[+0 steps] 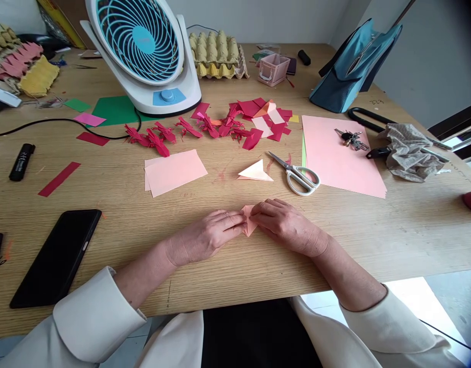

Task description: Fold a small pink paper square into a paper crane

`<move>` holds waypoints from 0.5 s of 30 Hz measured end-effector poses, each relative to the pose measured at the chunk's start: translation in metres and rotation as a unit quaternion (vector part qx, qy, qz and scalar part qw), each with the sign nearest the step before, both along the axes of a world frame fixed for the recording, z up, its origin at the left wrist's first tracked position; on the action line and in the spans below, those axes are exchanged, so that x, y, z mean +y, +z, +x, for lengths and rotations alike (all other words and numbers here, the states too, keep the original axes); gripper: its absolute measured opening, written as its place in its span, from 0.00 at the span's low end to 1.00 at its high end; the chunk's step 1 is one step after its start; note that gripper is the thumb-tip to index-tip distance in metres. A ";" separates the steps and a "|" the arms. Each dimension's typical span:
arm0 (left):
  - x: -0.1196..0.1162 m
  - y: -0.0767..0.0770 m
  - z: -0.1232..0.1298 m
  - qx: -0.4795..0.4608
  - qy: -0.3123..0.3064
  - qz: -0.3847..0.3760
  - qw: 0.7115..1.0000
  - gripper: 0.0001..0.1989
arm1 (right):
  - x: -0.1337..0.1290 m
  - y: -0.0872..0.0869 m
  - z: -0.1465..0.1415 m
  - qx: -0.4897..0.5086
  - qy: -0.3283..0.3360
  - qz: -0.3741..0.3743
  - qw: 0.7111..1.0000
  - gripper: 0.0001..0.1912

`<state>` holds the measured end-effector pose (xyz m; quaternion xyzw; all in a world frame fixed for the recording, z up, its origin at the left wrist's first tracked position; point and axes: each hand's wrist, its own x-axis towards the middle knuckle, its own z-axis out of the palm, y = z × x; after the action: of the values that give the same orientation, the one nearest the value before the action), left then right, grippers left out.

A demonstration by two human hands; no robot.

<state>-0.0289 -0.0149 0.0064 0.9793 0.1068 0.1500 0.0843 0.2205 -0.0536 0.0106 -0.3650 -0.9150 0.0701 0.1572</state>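
A small folded piece of pink paper [248, 228] lies on the table close to its front edge. My left hand [216, 231] presses on the paper's left side with its fingers together. From the right, my right hand [283, 222] grips the other side, fingers bent over it, so much of the paper is covered. Just beyond my hands sits a pale folded paper piece [256, 171] with a pointed shape. Scissors [299, 176] with white handles lie to its right, partly on a pink sheet stack [343, 158]. Flat pink paper rectangles [176, 173] rest to the left.
A white and blue fan [162, 99] stands at the back, with red folded paper pieces [208, 125] before it. On the left are a phone [57, 258] and a black marker [22, 162]. Keys [352, 139], a crumpled cloth [409, 151] and a blue bag [348, 71] are at right.
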 end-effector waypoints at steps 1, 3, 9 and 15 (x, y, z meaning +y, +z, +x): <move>0.000 0.000 0.000 -0.004 0.001 0.001 1.000 0.22 | -0.001 0.001 -0.001 -0.005 0.005 -0.001 1.000 0.10; 0.000 0.000 0.000 -0.010 0.002 0.003 1.000 0.21 | -0.004 0.002 -0.001 -0.005 0.013 -0.009 1.000 0.10; 0.001 -0.003 0.000 -0.013 0.008 -0.003 1.000 0.21 | -0.008 0.009 -0.002 0.012 0.035 -0.042 0.998 0.11; 0.000 -0.002 0.000 -0.024 0.011 -0.008 1.000 0.21 | -0.009 0.011 -0.002 0.004 0.044 -0.049 0.998 0.12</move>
<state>-0.0285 -0.0147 0.0045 0.9734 0.1167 0.1740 0.0926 0.2190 -0.0624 0.0220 -0.3311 -0.9250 0.1232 0.1397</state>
